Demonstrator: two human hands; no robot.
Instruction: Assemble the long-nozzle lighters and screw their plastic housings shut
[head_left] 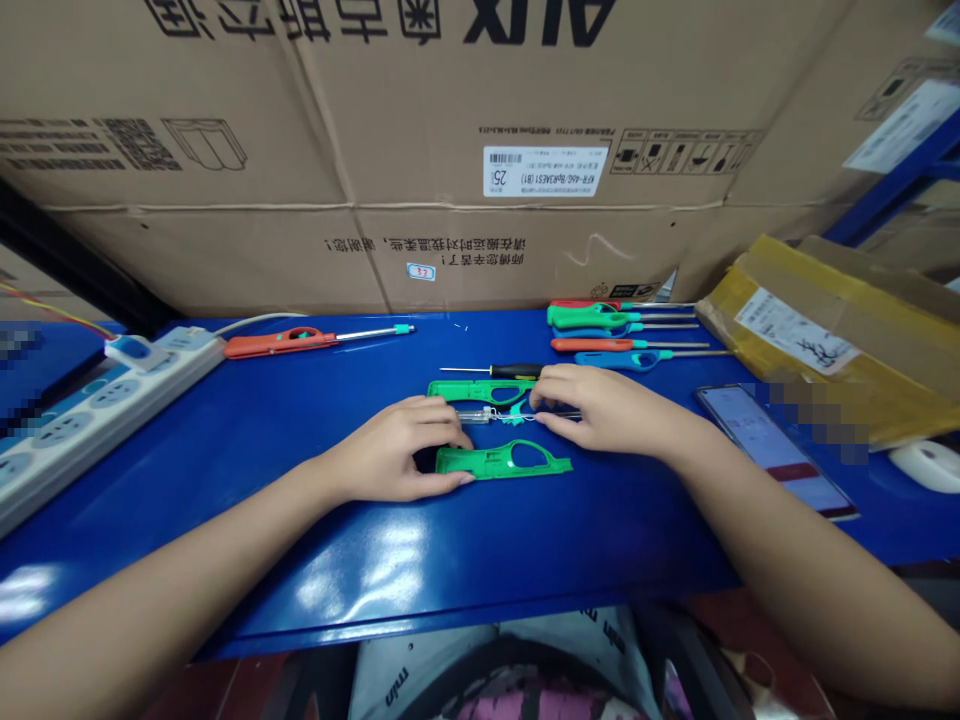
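Across the back, a big cardboard box [420, 120], printed upside down. In front of it, a shiny blue table [570, 540]. At far right, a parcel [877, 330] with yellow tape. Along left side, a white power strip [82, 425], plugged in at the far end. Below the parcel, a phone [780, 450], screen up. Near table centre, the right hand [600, 405] and left hand [390, 445], both bare: right with thumb and fingertips set narrowly, cannot tell if pinching anything; left with thumb and fingers moderately spread, cannot tell if gripping or just steadying. Near the box at right, five lighters [589, 318] side by side in red, green, blue and orange, nozzles to the right. By the power strip, an orange-red lighter [277, 343], nozzle also to the right. Between the hands, an opened lighter casing: lower green half [491, 463] nearer the person, left end at left thumb and fingertips; upper green half [466, 391] beyond, right end by right fingers. Near right edge, a white mouse [930, 465]. Just past upper green half, a screwdriver [514, 371], tip to the left. Between the two halves, inner parts: clear tank [474, 417] near left fingers, turquoise trigger [516, 410] and white wire [505, 416] close to right fingertips. On the box, a small numbered sticker [421, 271]
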